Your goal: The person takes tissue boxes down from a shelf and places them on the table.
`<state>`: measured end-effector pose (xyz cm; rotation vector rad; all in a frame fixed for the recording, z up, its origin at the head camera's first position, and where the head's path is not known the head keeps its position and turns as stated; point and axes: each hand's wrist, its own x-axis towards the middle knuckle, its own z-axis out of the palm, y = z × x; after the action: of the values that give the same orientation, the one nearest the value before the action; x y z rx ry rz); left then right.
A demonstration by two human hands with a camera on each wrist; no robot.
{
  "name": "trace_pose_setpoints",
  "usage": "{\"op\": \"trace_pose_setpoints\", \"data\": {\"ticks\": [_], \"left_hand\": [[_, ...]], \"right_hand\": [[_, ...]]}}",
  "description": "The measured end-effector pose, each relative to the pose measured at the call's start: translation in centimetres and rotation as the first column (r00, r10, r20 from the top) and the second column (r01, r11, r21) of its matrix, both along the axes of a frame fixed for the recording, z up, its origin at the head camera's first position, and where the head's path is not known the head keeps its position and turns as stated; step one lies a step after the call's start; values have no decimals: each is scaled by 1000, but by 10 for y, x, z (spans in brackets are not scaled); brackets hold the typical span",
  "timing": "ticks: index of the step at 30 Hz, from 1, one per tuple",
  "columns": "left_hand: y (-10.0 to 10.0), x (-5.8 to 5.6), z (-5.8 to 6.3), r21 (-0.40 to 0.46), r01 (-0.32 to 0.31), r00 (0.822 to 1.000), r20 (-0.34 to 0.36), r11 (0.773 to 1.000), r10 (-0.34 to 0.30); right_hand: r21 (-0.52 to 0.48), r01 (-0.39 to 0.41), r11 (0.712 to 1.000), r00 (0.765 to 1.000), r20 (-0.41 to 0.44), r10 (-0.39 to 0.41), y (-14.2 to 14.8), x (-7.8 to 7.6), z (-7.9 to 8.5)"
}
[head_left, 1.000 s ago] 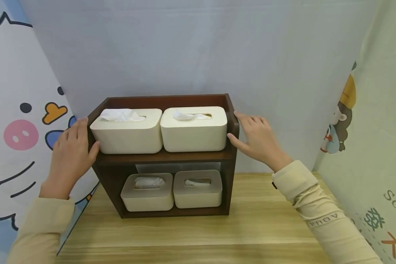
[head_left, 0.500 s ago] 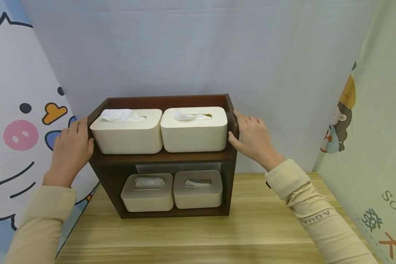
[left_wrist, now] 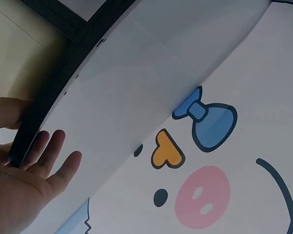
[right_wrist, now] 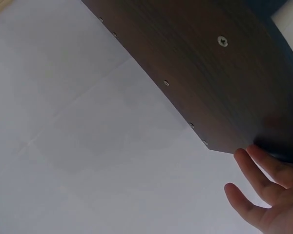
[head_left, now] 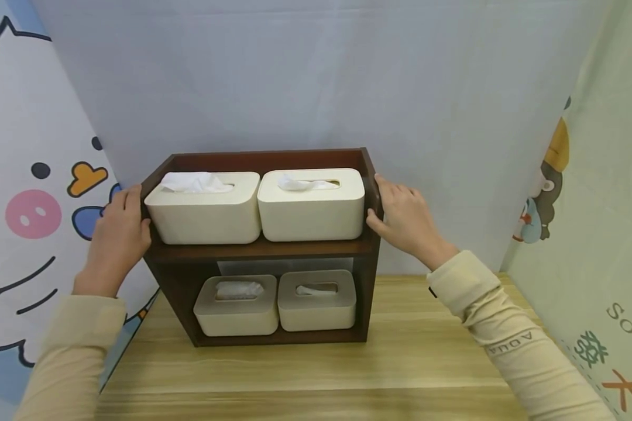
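A dark brown two-tier wooden shelf [head_left: 289, 251] stands upright in the head view. Its upper tier holds a left cream tissue box [head_left: 205, 219] and a right cream tissue box [head_left: 311, 219], side by side, with white tissue showing at their slots. My left hand [head_left: 114, 240] grips the upper left side panel, thumb on the inner side and fingers outside, as the left wrist view also shows. At the opposite panel, my right hand [head_left: 408, 219] holds the upper edge, its thumb toward the front. The right wrist view shows fingertips at the panel [right_wrist: 195, 63]; its thumb is hidden there.
Two more tissue boxes sit below, one on the left [head_left: 237, 318] and one on the right [head_left: 316, 313]. A wood-grain table [head_left: 274, 380] carries the shelf. Behind is a pale cloth backdrop [head_left: 453, 88]; printed cartoon sheets flank both sides.
My left thumb has drawn in from the front of the left tissue box to the shelf's side panel. My right hand has shifted very slightly at its panel. The boxes keep their places.
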<state>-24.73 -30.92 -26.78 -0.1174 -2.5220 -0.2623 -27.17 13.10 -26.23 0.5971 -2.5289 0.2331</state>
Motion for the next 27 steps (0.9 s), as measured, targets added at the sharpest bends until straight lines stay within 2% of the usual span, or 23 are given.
{"op": "trace_pose_setpoints", "data": {"ticks": [13, 21, 27], "left_hand": [[4, -1, 0, 30, -1, 1000, -7, 1000, 1], [11, 0, 2, 55, 31, 999, -17, 998, -31], [18, -2, 0, 57, 53, 998, -38, 997, -51]], "right_hand": [[30, -18, 999, 1000, 14, 18, 6, 1, 4], [32, -7, 999, 999, 46, 5, 14, 1, 6], [29, -2, 1000, 999, 36, 0, 24, 2, 5]]}}
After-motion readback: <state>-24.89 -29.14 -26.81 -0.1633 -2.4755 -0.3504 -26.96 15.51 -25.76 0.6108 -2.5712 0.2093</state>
